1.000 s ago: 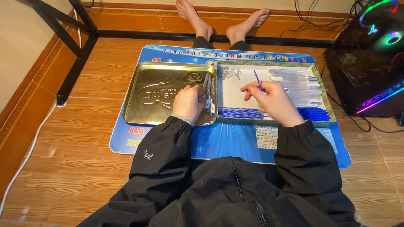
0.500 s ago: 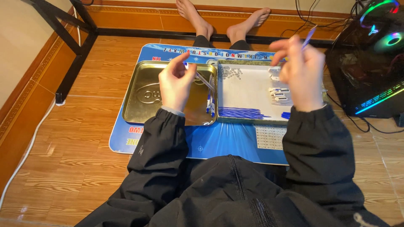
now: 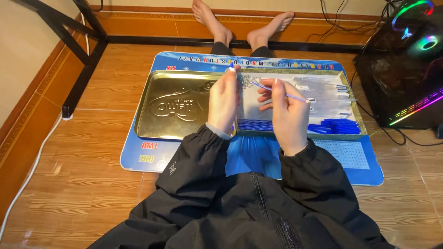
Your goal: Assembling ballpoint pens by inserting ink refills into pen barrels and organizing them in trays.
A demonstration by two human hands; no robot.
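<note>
Floor: wooden boards, with a blue mat [image 3: 258, 159] under two metal trays.
Left hand [image 3: 224, 99]: raised, fingers closed on a small blue-tipped piece.
Right hand [image 3: 286, 110]: raised beside it, pinching a thin blue refill [image 3: 277, 92].
Right tray [image 3: 357, 117]: clear pen tubes, blue refills.
Left tray [image 3: 173, 106]: gold, bare.
Far right: lit computer case [image 3: 406, 69].

Bright even room light, soft shadows, glare on gold tin tray [image 3: 166, 87] — sharp focus, slight edge distortion
</note>
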